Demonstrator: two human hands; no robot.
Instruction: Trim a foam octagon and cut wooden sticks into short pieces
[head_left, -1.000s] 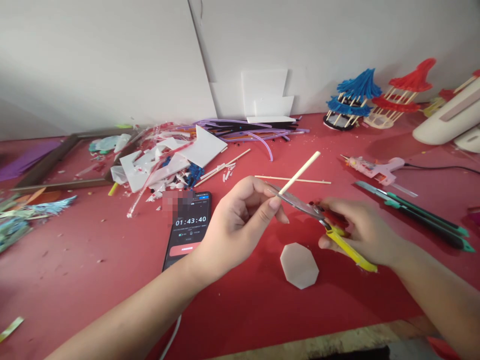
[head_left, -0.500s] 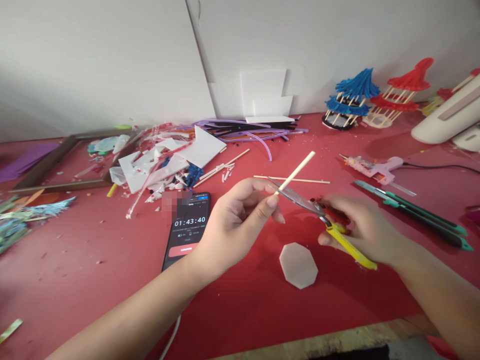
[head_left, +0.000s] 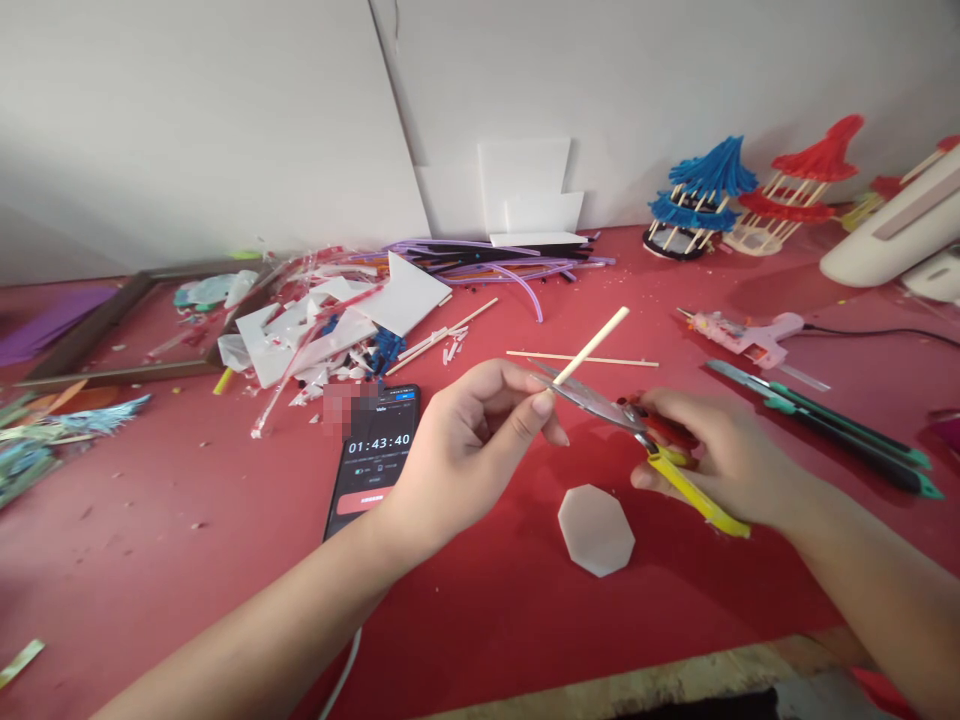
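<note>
Between the thumb and fingers of my left hand (head_left: 480,440) is a thin pale wooden stick (head_left: 596,342), slanting up to the right. My right hand (head_left: 720,455) grips a pair of scissors (head_left: 600,400) with yellow and red handles. Their blades lie against the stick close to my left fingertips; whether they cut into it I cannot tell. Below the scissors a pale octagonal piece (head_left: 597,531) rests flat on the red table (head_left: 487,640). Behind my hands another thin stick (head_left: 607,360) lies on the table.
A phone (head_left: 371,460) with a timer lies left of my left hand. White scraps (head_left: 300,340) and purple and black strips (head_left: 495,260) are at the back. To the right are a glue gun (head_left: 742,335), craft knives (head_left: 825,425) and small blue (head_left: 701,200) and red (head_left: 795,190) pavilion models.
The scissor blades have shifted slightly left across the stick, and my right hand with them. My left hand stays nearly in place.
</note>
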